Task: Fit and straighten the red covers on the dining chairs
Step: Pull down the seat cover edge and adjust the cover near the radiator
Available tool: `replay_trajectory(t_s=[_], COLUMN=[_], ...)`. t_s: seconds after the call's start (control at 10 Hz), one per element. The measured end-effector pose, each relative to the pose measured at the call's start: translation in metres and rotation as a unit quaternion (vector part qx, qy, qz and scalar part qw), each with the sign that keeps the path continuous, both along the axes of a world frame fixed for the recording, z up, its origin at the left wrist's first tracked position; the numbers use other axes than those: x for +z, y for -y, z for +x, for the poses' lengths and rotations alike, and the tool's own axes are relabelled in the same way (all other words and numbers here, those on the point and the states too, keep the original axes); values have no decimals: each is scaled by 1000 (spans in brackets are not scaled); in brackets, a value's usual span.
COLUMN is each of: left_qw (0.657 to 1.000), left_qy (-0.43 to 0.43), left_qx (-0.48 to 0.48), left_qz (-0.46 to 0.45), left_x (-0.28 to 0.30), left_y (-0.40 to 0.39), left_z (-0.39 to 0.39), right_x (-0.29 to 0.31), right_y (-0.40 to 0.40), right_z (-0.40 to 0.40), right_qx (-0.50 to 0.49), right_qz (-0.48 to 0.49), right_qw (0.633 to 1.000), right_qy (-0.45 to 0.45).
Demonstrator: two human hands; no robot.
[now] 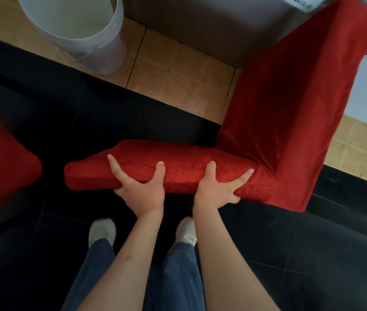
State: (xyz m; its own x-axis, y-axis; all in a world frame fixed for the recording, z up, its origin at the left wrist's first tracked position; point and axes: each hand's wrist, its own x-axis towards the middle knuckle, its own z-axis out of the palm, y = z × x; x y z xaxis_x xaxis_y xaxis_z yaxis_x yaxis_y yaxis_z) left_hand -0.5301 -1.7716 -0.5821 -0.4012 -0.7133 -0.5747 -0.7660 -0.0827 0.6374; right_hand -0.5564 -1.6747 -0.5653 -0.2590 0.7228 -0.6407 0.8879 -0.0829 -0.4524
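A: Nearest the camera: blue trouser legs [101, 265] and two pale shoes [101, 230] on a dark floor [312, 254]. Both bare forearms reach away from the body.

B: Hand states?

A: Left hand [141, 189] grips the near edge of the red seat cover [178, 167]. Thumb on top, forefinger spread along the top surface toward the left, remaining fingers curled under the edge. Right hand [214, 189] grips the same edge just to the right, thumb on top, forefinger stretched right along the side, other fingers tucked beneath. The two hands are near each other, not touching.

B: Where does the cover sit?

A: Mid-scene, directly beyond the feet. The seat part runs left to right; its left corner is rounded and full. At its right end it meets the red backrest cover [294, 104], which extends away toward the far right. Fabric creases at that junction.

B: Anything else logged?

A: A second red-covered piece [0, 162] at the left edge, cut off by the frame, well apart from the hands. Farther off, tan floor tiles [178, 72]. A white bucket [81, 32] stands on them at far left. Behind that, a grey-brown wall base [200, 23]. A white object at the far right corner, too blurred to identify.
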Motion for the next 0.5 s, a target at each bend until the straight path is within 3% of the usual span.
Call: replay_trajectory(t_s=[0.3, 0.5], left_qw=[1000, 1000], left_qy=[2, 7], left_qx=[2, -6], left_qz=[8, 7], left_x=[4, 4], left_y=[1, 3], left_z=[2, 7], right_x=[1, -5], right_y=[11, 14], right_z=[-6, 3], right_qx=[-100, -110], right_qz=[33, 55], right_qw=[994, 992], right_qy=[-11, -12])
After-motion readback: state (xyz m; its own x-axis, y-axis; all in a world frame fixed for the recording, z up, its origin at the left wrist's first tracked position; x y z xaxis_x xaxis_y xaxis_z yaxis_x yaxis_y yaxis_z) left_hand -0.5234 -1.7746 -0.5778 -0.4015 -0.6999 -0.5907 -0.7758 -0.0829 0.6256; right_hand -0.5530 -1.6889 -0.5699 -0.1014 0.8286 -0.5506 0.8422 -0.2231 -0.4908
